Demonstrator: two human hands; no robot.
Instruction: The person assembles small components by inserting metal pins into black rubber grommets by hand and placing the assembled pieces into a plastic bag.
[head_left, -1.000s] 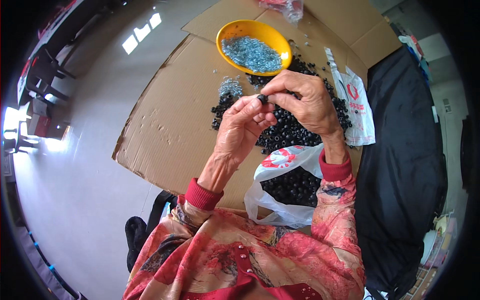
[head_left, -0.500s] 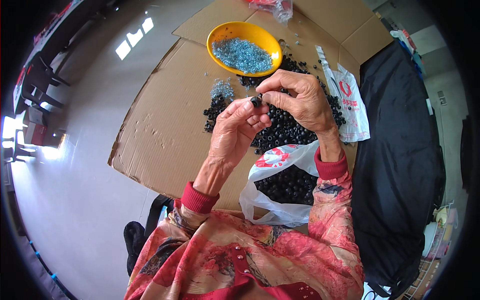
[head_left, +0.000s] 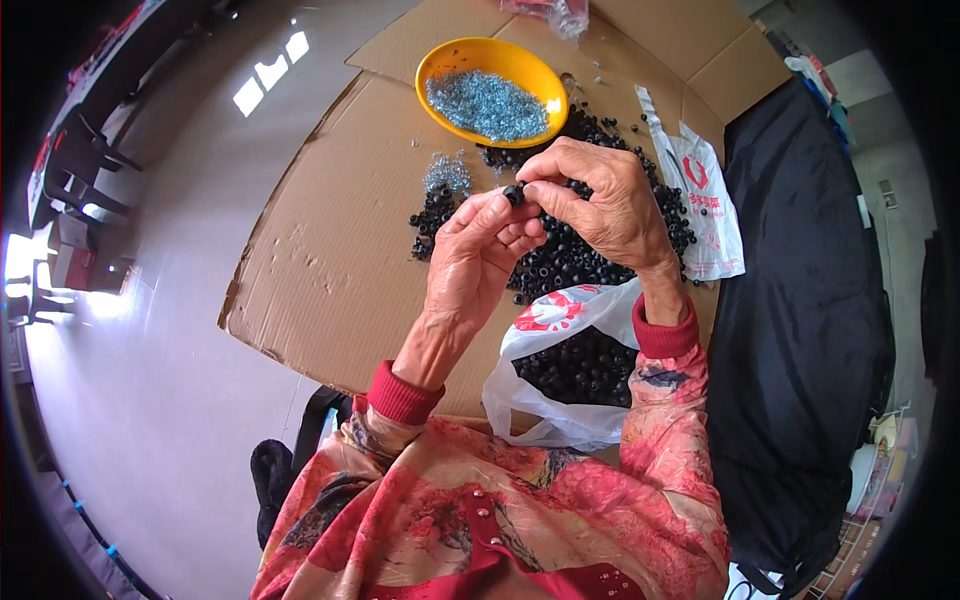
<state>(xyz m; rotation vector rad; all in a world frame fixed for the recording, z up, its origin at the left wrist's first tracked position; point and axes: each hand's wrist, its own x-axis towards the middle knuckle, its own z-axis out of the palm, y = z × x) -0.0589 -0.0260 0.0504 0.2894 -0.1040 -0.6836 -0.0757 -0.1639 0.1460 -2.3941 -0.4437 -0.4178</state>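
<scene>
A round black bead (head_left: 513, 195) is pinched between the thumb and fingertips of my left hand (head_left: 470, 245). Against its right side, the thumb and forefinger of my right hand (head_left: 598, 198) are pressed together; whatever small thing they grip is hidden. Both hands are raised over a spread of loose black beads (head_left: 575, 258) on a cardboard sheet (head_left: 320, 220). Closer to me, a white plastic bag (head_left: 510, 400) lies with its mouth wide and more black beads inside. Beyond my hands stands a yellow bowl (head_left: 552, 80) of small clear-blue beads (head_left: 485, 105).
A little heap of clear-blue beads (head_left: 447, 173) lies left of the bowl. To the right is a flat white bag with red print (head_left: 715, 235), beside a long black cloth-covered thing (head_left: 800, 300). At the far edge sits a clear plastic bag (head_left: 560, 18).
The black bead has turned slightly between my fingers, and my fingertips have shifted a little around it. The whole view has moved slightly; the piles and bowl look the same.
</scene>
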